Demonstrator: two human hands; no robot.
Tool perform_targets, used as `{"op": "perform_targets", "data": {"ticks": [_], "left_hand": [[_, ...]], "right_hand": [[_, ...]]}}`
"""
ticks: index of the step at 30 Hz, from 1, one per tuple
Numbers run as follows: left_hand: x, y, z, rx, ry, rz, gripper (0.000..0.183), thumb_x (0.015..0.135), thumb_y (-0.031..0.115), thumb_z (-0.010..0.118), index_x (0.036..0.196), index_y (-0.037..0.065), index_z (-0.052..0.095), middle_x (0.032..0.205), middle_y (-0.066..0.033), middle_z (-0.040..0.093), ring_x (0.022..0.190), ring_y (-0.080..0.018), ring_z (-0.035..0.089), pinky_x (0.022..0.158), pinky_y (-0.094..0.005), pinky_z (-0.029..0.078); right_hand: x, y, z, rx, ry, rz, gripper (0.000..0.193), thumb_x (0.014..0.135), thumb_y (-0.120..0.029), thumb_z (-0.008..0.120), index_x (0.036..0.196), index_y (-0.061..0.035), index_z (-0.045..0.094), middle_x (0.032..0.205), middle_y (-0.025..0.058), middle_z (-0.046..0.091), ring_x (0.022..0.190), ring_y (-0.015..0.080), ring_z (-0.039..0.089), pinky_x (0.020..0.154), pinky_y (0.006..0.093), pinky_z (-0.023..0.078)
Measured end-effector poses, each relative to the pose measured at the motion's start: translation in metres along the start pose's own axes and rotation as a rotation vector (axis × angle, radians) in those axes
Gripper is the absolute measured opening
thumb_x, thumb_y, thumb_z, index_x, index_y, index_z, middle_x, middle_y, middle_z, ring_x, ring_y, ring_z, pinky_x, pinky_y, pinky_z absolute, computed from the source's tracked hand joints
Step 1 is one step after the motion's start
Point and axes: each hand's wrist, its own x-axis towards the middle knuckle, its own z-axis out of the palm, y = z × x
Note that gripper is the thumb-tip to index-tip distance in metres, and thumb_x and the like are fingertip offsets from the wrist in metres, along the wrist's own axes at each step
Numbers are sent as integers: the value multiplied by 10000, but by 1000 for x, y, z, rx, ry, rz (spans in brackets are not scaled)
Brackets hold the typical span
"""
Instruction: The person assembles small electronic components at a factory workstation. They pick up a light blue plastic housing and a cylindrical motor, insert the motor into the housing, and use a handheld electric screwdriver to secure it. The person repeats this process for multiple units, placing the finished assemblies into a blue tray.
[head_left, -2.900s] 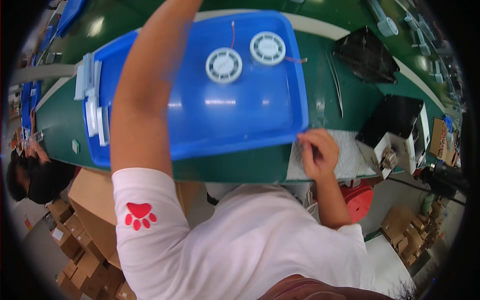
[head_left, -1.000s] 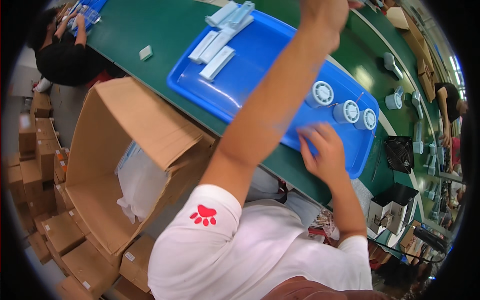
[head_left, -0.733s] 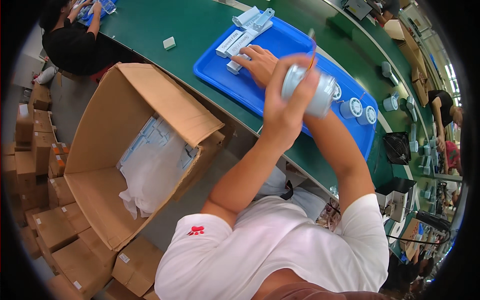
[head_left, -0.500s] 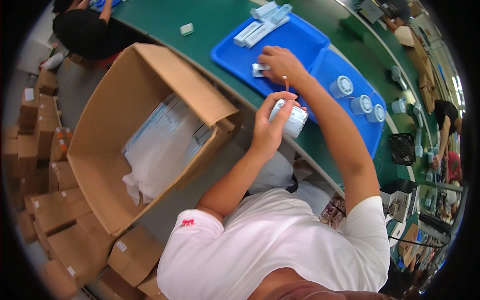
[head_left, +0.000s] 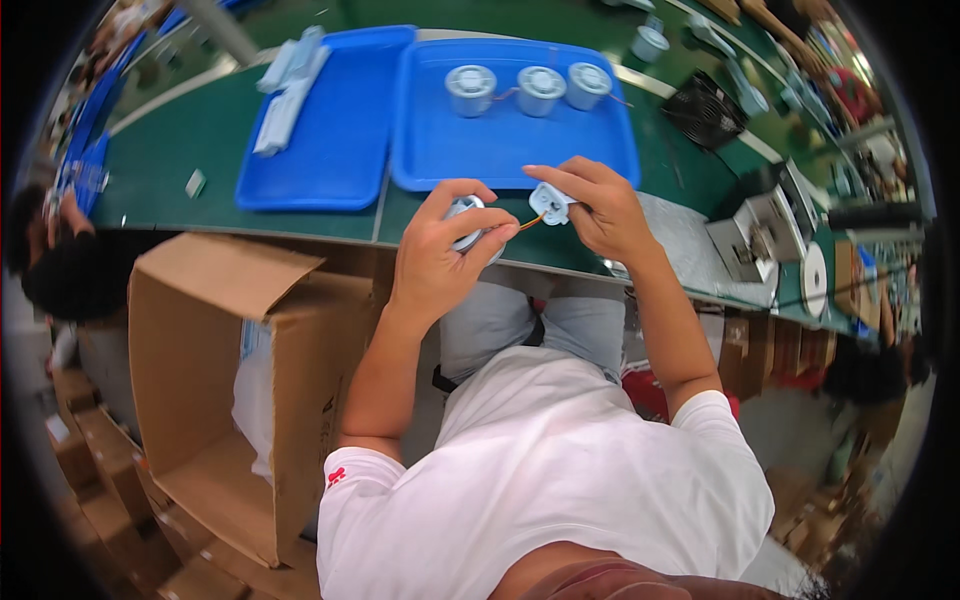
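Note:
My left hand (head_left: pixel 432 255) grips a round pale blue housing (head_left: pixel 466 208), mostly covered by the fingers. A short orange-red wire (head_left: pixel 529 224) runs from beside its fingertips toward my right hand (head_left: pixel 608 215). That hand is closed on a pale blue plastic piece (head_left: pixel 549 203), its hollow end facing the wire; the rest of the piece is hidden. Whether the wire is joined to the piece I cannot tell. Both hands are over the front table edge, just below the right blue tray (head_left: pixel 420 165). Three round pale blue housings (head_left: pixel 541 90) with wires stand in that tray.
Long pale blue handles (head_left: pixel 287 110) lie in the left blue tray (head_left: pixel 340 195). A small white block (head_left: pixel 195 184) sits on the green table (head_left: pixel 150 200). An open cardboard box (head_left: pixel 210 275) stands at my left. A black fan-like object (head_left: pixel 704 110) and a white device (head_left: pixel 745 240) are at right.
My view has turned toward the trays. My right hand has left the left tray and now holds the plastic piece near my left hand, which keeps the round housing.

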Motion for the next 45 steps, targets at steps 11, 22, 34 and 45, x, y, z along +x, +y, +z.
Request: {"op": "perform_targets", "data": {"ticks": [11,22,34,45], "left_hand": [[36,35,72,53,-192,-35,101,859,93,807,955,64,793,1045,-75,668,882,-193,670,771,-319,527],[64,58,97,-38,-443,-77,85,847,73,819,922,47,790,1029,-55,673,902,-170,654,797,-307,511],[69,49,103,-112,-531,-115,121,857,126,826,935,46,779,955,-65,698,869,-212,662,809,-335,516],[71,56,103,1,-485,-113,385,722,179,935,1019,28,743,1024,-64,677,938,-207,657,862,-329,512]], "right_hand": [[-57,41,-56,-255,116,-60,514,827,-97,731,1313,-265,722,887,50,661,776,256,636,729,378,533],[-79,58,-88,-325,156,-83,592,755,-55,737,1307,-269,739,878,28,653,776,231,625,719,359,524],[-87,63,-95,-394,156,-135,555,771,-104,742,1292,-296,729,874,-7,627,786,198,631,743,348,529],[-84,42,-94,-452,-72,-23,460,815,-123,750,1267,-180,685,909,36,650,806,236,690,696,367,548]]}}
